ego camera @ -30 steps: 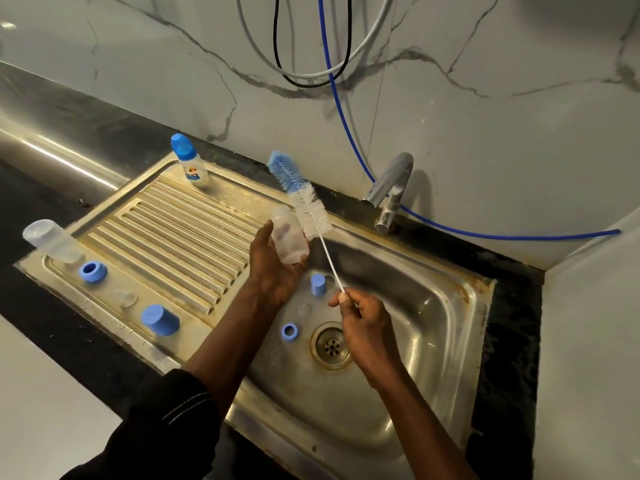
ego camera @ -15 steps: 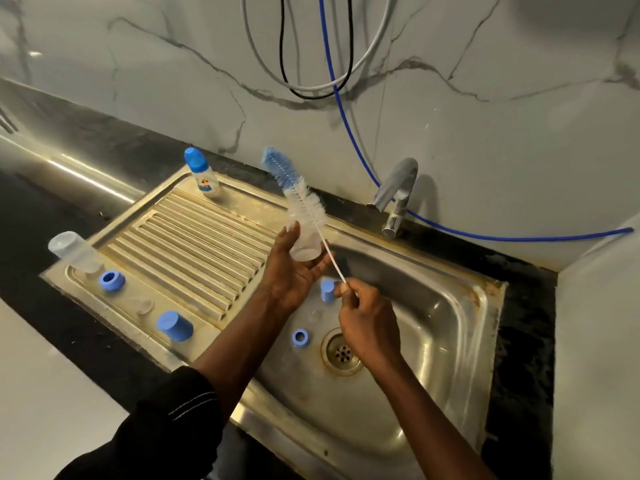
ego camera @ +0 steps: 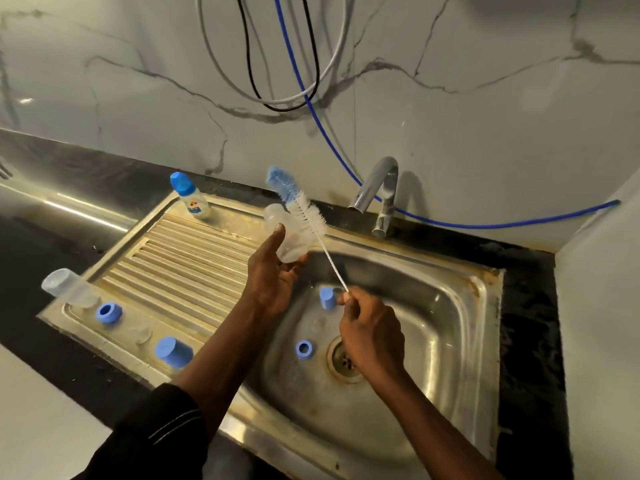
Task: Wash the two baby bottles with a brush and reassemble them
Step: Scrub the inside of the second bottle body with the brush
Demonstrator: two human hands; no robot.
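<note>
The left hand [ego camera: 277, 275] is in the middle of the frame, up over the steel sink [ego camera: 450, 317]; its thumb and fingers are curled round the bottom half of a clear baby bottle [ego camera: 285, 233]; the bottle is held in the air, tilted, with its open mouth toward the upper left.

The right hand [ego camera: 372, 337] is lower and more to the right, over the basin; its fingers are curled in tight and pinch the very end of the thin white stalk of the bottle brush [ego camera: 310, 220]. The brush slants up and to the left; its white bristles lie right along the right side of the bottle, not inside it; its fuzzy blue tip sticks out past the bottle's mouth.

Down in the basin a blue cap [ego camera: 327, 298] sits just left of the right hand's fingertips; a blue ring [ego camera: 304, 349] lies lower, near the drain [ego camera: 341, 362], which the right hand partly hides.

On the ribbed draining board [ego camera: 194, 265], at the left of the frame, a second clear bottle [ego camera: 65, 287] lies on its side at the far left corner; just right of it is another blue ring [ego camera: 109, 312]; then a clear teat [ego camera: 142, 336]; then another blue cap [ego camera: 173, 351].

A small bottle with a blue top [ego camera: 190, 197] stands upright at the board's upper corner; a silver tap [ego camera: 377, 192] stands behind the basin; a blue hose [ego camera: 325, 133] runs down the marble wall behind it.
</note>
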